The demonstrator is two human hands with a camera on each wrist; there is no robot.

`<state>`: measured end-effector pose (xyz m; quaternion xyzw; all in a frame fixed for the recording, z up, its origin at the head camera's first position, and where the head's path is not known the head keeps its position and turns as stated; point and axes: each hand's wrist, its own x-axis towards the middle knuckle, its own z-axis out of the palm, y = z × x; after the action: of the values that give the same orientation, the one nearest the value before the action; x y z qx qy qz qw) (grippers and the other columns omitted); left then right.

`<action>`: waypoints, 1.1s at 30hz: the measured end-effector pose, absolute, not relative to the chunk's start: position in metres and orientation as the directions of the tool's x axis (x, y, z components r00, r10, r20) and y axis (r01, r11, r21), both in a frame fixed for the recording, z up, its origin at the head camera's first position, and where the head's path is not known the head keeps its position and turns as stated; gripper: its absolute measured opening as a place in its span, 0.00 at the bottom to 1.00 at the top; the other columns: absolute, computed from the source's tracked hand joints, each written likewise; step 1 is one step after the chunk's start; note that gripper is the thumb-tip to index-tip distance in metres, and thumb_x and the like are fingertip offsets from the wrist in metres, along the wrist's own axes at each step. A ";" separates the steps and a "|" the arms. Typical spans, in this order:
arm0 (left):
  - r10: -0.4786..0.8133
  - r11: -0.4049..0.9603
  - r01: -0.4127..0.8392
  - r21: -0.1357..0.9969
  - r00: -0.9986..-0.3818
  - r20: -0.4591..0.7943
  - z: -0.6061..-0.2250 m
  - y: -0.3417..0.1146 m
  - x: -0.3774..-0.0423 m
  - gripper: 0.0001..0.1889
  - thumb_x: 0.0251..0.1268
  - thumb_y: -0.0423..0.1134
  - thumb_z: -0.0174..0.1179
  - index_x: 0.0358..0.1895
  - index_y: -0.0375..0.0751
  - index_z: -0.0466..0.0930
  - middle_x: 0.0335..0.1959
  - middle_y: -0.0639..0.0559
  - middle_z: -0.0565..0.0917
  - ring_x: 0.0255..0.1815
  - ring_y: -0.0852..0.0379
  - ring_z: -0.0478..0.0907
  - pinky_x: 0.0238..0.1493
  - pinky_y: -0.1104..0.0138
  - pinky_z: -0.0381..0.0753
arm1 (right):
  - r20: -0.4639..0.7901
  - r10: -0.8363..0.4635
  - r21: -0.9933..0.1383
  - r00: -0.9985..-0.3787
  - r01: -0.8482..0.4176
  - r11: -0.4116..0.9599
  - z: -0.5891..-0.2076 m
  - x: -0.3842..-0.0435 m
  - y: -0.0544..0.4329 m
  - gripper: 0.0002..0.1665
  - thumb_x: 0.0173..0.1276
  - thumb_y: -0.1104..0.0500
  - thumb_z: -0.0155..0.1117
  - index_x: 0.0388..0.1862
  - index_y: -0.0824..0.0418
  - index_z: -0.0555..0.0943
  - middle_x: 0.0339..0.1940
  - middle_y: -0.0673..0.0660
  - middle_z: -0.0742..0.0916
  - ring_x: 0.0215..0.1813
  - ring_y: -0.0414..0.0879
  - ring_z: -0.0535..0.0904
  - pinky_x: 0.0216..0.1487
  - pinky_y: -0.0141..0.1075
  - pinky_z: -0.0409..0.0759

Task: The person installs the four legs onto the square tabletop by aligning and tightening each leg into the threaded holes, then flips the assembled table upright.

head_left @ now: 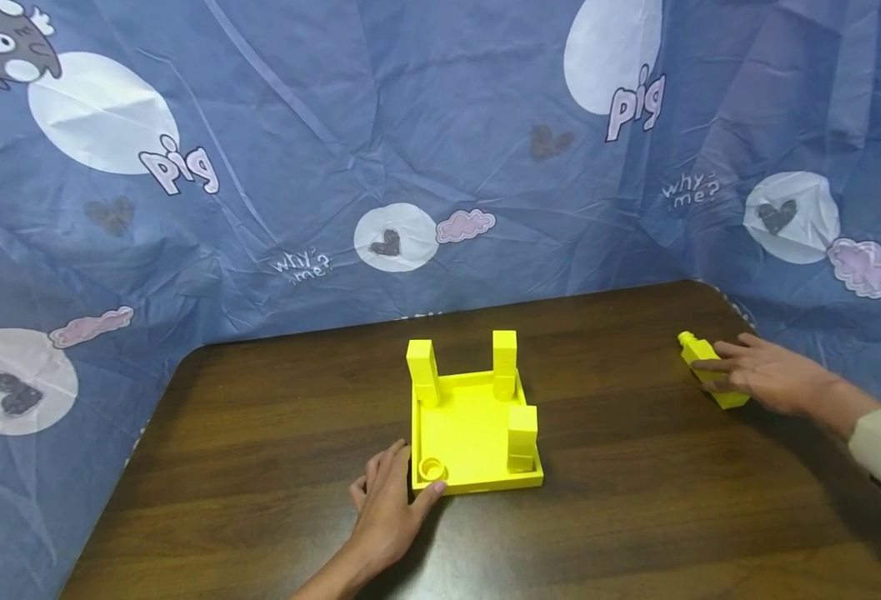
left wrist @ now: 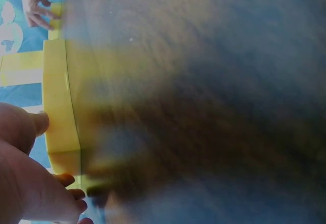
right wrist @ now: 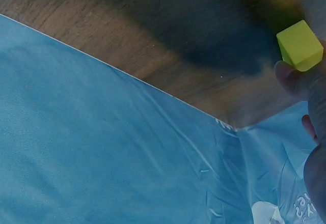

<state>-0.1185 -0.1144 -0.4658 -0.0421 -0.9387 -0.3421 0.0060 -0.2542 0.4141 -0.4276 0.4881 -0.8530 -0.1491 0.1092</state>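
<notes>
A square yellow tray-like piece [head_left: 470, 433] lies on the table, with yellow posts standing at three corners. At its near-left corner is a round yellow socket [head_left: 432, 469]. My left hand [head_left: 389, 508] grips that corner, thumb at the front rim and fingers along the left side. Far to the right, a loose yellow block-shaped leg [head_left: 723, 397] with a threaded end lies slantwise under my right hand [head_left: 773, 375]. Its fingers reach across the leg. In the right wrist view the thumb [right wrist: 288, 76] is against the square end of the leg [right wrist: 300, 46]; the other fingers are mostly hidden.
The brown wooden table [head_left: 260, 433] has rounded far corners. Behind it and at the sides hangs a blue printed cloth [head_left: 297, 150], close to the table's edge. Bare wood lies between the tray piece and the loose leg.
</notes>
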 end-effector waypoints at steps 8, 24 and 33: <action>0.075 0.760 0.071 0.646 -0.997 0.021 -0.466 -0.114 -0.119 0.31 0.64 0.52 0.61 0.65 0.39 0.67 0.70 0.39 0.64 0.69 0.42 0.56 0.57 0.42 0.47 | 0.058 -0.881 0.407 -0.470 -0.794 0.451 -0.429 -0.252 0.415 0.24 0.44 0.69 0.63 0.39 0.48 0.89 0.50 0.54 0.86 0.55 0.61 0.77 0.50 0.55 0.70; 0.087 0.758 0.083 0.647 -0.996 0.026 -0.465 -0.115 -0.119 0.32 0.64 0.52 0.61 0.65 0.38 0.66 0.70 0.39 0.64 0.69 0.41 0.55 0.56 0.42 0.47 | 0.255 -0.857 0.324 -0.448 -0.796 0.512 -0.407 -0.258 0.367 0.37 0.30 0.71 0.79 0.46 0.53 0.85 0.46 0.57 0.86 0.46 0.53 0.76 0.37 0.45 0.71; 0.084 0.762 0.080 0.642 -0.996 0.025 -0.466 -0.115 -0.119 0.31 0.64 0.52 0.61 0.65 0.38 0.66 0.70 0.39 0.63 0.69 0.42 0.55 0.56 0.43 0.47 | 0.416 -0.780 0.141 -0.467 -0.814 0.563 -0.391 -0.256 0.335 0.34 0.43 0.72 0.71 0.53 0.55 0.82 0.48 0.53 0.86 0.43 0.46 0.74 0.40 0.41 0.71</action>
<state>-0.1188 -0.1154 -0.4663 -0.0436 -0.9387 -0.3420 -0.0028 -0.2557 0.3355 -0.3914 0.4659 -0.8557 0.0385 0.2219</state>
